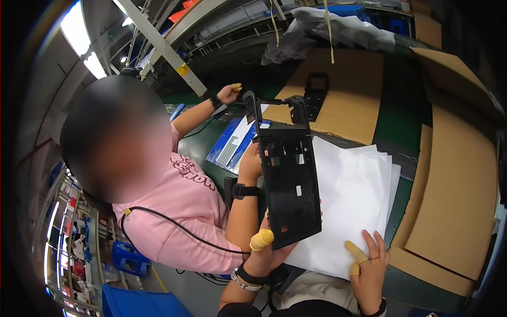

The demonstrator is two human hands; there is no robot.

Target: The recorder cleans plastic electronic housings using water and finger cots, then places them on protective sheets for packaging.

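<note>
A black plastic housing [288, 208] with cut-outs and an open frame at its top stands tilted in front of me. My left hand [271, 257] is closed on its lower end, the thumb in a yellow finger cot against the near side and fingertips showing at the far edge. To the right, my right hand [369, 269] rests at the near edge of a stack of white sheets [348, 195], fingers stretched out and apart. Finger cots cover some of its fingers. A co-worker's hand [252, 161] is partly hidden behind the housing.
A co-worker in a pink shirt [179, 222] sits close on my left, with another hand [229, 93] reaching out. A second black housing [315, 100] lies on cardboard [356, 90] at the back. More cardboard [454, 195] covers the right side. A blue-and-white sheet [222, 150] lies beyond the co-worker.
</note>
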